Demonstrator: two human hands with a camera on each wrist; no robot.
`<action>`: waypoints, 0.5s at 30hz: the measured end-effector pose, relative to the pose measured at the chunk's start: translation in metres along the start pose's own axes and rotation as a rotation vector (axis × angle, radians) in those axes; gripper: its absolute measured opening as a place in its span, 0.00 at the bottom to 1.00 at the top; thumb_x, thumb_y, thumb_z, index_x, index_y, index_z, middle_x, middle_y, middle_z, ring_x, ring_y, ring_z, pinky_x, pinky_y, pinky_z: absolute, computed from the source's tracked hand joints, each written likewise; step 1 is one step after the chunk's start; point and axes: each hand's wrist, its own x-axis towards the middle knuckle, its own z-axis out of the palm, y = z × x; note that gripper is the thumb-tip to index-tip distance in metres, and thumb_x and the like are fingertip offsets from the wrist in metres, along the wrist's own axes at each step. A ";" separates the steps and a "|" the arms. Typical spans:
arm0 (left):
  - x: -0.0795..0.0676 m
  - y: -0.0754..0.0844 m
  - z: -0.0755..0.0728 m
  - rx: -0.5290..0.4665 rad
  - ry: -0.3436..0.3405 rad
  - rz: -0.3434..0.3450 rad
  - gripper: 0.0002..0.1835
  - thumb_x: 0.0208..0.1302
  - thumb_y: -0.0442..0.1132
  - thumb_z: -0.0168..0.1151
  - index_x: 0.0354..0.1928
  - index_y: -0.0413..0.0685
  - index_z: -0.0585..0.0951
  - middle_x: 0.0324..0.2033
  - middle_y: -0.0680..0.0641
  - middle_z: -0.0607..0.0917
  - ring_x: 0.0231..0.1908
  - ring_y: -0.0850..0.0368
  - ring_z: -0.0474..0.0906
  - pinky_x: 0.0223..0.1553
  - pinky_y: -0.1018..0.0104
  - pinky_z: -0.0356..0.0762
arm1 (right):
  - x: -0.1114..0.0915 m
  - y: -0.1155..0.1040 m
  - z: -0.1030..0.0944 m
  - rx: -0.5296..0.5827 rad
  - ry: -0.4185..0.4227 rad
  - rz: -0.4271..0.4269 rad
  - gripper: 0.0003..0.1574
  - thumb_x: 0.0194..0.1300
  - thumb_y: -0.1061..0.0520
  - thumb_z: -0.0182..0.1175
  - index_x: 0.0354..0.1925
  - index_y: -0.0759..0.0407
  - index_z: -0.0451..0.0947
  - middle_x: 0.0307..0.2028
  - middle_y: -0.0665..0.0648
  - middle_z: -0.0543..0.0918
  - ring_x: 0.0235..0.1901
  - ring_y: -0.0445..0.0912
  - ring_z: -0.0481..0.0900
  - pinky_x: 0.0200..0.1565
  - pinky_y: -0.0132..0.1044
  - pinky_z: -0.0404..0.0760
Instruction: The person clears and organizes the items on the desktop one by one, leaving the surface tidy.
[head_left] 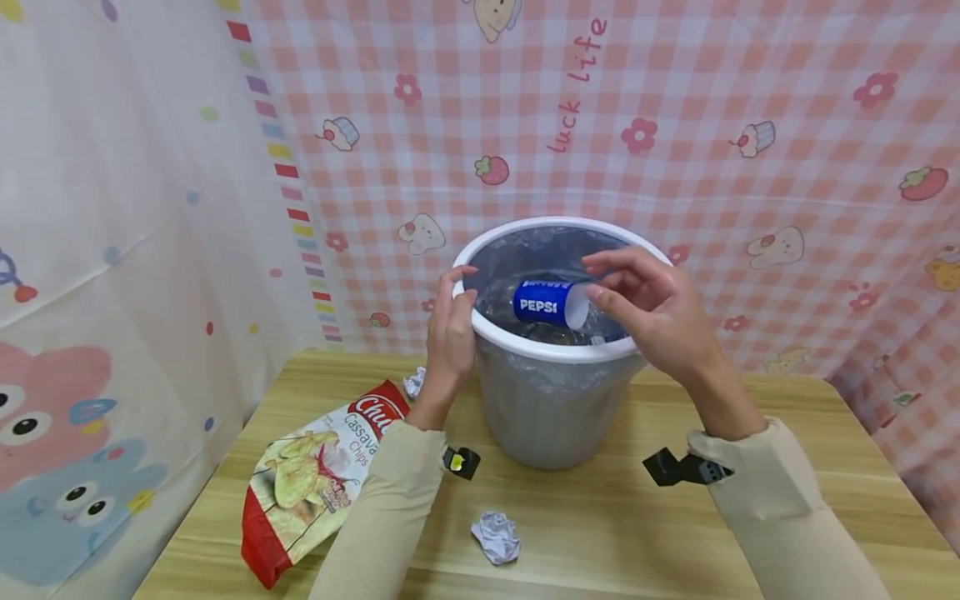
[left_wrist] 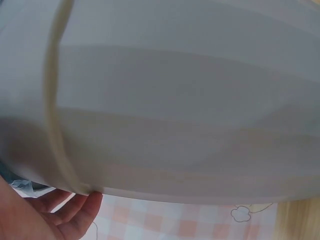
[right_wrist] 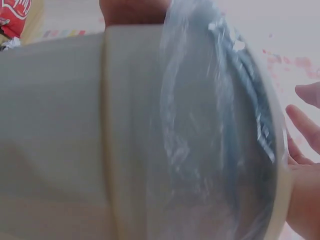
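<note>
A grey trash can (head_left: 551,417) with a white rim and a clear plastic liner stands on the table. My left hand (head_left: 452,333) grips its rim at the left side; in the left wrist view the fingers (left_wrist: 82,217) lie against the can's edge. Inside the mouth lies a clear plastic bottle with a blue Pepsi label (head_left: 542,304). Over the right part of the opening is my right hand (head_left: 660,312), fingers bent loosely and spread apart, the thumb tip close to the label's end. Other clear items below the bottle are partly hidden.
A red and white cassava chips bag (head_left: 311,475) lies left of the can, partly behind my left sleeve. One crumpled paper ball (head_left: 497,537) is on the table (head_left: 600,533) in front; another paper ball (head_left: 414,382) sits by the bag's top. A checked cloth (head_left: 480,108) hangs behind.
</note>
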 end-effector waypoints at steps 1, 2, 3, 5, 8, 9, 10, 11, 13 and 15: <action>0.000 0.000 0.000 -0.001 0.000 -0.001 0.20 0.71 0.45 0.39 0.61 0.56 0.72 0.67 0.47 0.72 0.62 0.50 0.68 0.63 0.49 0.63 | -0.002 -0.002 0.002 0.009 0.009 -0.026 0.17 0.64 0.72 0.59 0.52 0.69 0.78 0.43 0.54 0.83 0.37 0.44 0.78 0.41 0.28 0.78; 0.000 0.000 0.000 -0.003 0.000 -0.002 0.20 0.71 0.45 0.39 0.61 0.56 0.72 0.67 0.47 0.72 0.62 0.50 0.68 0.63 0.48 0.63 | -0.005 -0.003 0.003 0.018 0.013 -0.051 0.17 0.63 0.74 0.59 0.51 0.71 0.78 0.43 0.54 0.83 0.37 0.44 0.78 0.41 0.28 0.78; 0.000 0.000 0.000 -0.007 0.000 -0.003 0.20 0.71 0.45 0.39 0.61 0.56 0.72 0.67 0.47 0.71 0.62 0.51 0.68 0.63 0.48 0.63 | -0.008 -0.005 0.005 0.030 0.013 -0.078 0.17 0.62 0.75 0.59 0.50 0.72 0.78 0.42 0.55 0.83 0.36 0.44 0.77 0.40 0.28 0.78; 0.000 0.000 0.000 -0.009 0.001 -0.006 0.20 0.71 0.45 0.39 0.60 0.56 0.72 0.66 0.48 0.72 0.61 0.51 0.68 0.63 0.48 0.64 | -0.014 -0.008 0.009 0.066 0.003 -0.121 0.17 0.60 0.77 0.57 0.49 0.75 0.78 0.43 0.57 0.83 0.36 0.45 0.77 0.39 0.29 0.78; 0.000 0.000 0.000 -0.015 -0.001 -0.007 0.20 0.71 0.46 0.39 0.61 0.56 0.72 0.66 0.48 0.72 0.61 0.51 0.68 0.63 0.48 0.64 | -0.023 -0.012 0.014 0.095 -0.026 -0.173 0.18 0.58 0.79 0.57 0.48 0.75 0.78 0.43 0.57 0.82 0.37 0.45 0.77 0.38 0.29 0.78; 0.000 0.000 0.000 -0.014 -0.002 -0.007 0.20 0.71 0.46 0.39 0.61 0.56 0.72 0.66 0.48 0.72 0.61 0.51 0.68 0.63 0.49 0.64 | -0.026 -0.013 0.016 0.111 -0.037 -0.186 0.17 0.58 0.79 0.57 0.48 0.76 0.78 0.43 0.57 0.82 0.38 0.45 0.77 0.38 0.29 0.78; 0.001 0.000 0.000 -0.014 -0.002 -0.009 0.20 0.71 0.46 0.39 0.61 0.56 0.72 0.66 0.48 0.72 0.61 0.50 0.69 0.62 0.49 0.64 | -0.029 -0.013 0.017 0.129 -0.049 -0.201 0.17 0.58 0.79 0.57 0.48 0.76 0.77 0.44 0.57 0.82 0.38 0.45 0.77 0.39 0.29 0.78; 0.001 0.000 0.001 -0.014 -0.002 -0.011 0.20 0.71 0.46 0.39 0.61 0.56 0.72 0.66 0.48 0.72 0.60 0.50 0.69 0.62 0.49 0.65 | -0.033 -0.013 0.019 0.148 -0.065 -0.216 0.17 0.59 0.78 0.58 0.48 0.76 0.77 0.45 0.58 0.82 0.38 0.45 0.76 0.39 0.30 0.78; 0.001 0.000 0.001 -0.013 -0.001 -0.016 0.20 0.71 0.46 0.39 0.61 0.57 0.72 0.66 0.48 0.72 0.60 0.50 0.69 0.61 0.49 0.65 | -0.039 -0.012 0.024 0.206 -0.105 -0.243 0.16 0.60 0.77 0.58 0.49 0.77 0.76 0.45 0.59 0.81 0.39 0.46 0.76 0.39 0.30 0.78; 0.001 -0.001 0.001 -0.006 0.000 -0.020 0.20 0.71 0.46 0.39 0.61 0.57 0.72 0.66 0.47 0.72 0.59 0.49 0.70 0.60 0.49 0.66 | -0.045 -0.012 0.028 0.247 -0.140 -0.267 0.17 0.61 0.76 0.58 0.50 0.77 0.76 0.46 0.61 0.80 0.40 0.46 0.76 0.42 0.31 0.78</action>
